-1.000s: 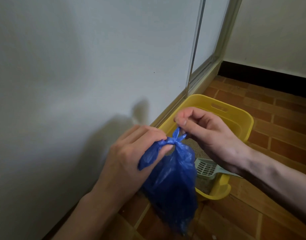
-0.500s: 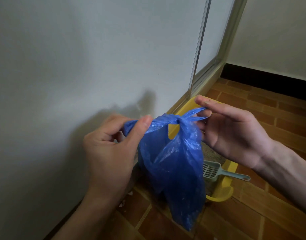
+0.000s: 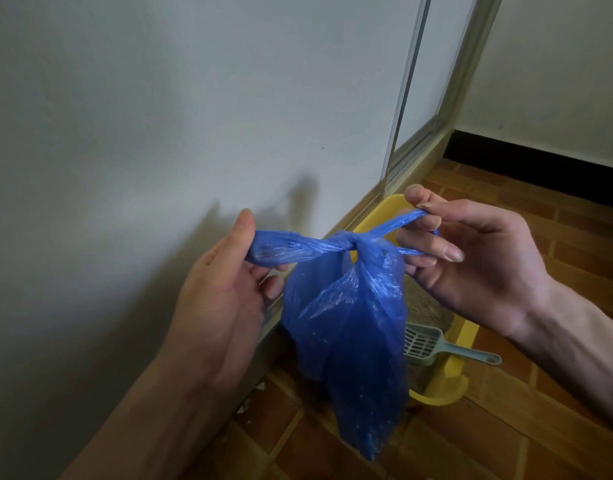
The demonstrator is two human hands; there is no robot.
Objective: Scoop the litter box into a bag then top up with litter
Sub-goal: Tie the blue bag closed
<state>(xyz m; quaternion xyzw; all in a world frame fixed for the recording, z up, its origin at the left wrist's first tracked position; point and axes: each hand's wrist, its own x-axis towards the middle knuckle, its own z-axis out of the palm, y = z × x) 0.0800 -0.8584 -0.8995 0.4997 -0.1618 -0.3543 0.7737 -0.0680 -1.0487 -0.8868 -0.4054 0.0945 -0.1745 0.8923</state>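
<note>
1. The left hand [image 3: 222, 299] is closed around one twisted ear of the blue bag [image 3: 353, 327], thumb pressed on top.
2. The right hand [image 3: 471, 265] pinches the other ear between thumb and fingers.
3. A knot [image 3: 348, 242] sits between the two hands; the bag's body hangs below them.
4. The yellow litter box [image 3: 450, 386] lies below the right hand, against the wall [image 3: 159, 116].
5. A grey scoop [image 3: 433, 344] rests across its rim, beneath the right wrist.

Head view, close, down toward floor [image 3: 505, 427]
</note>
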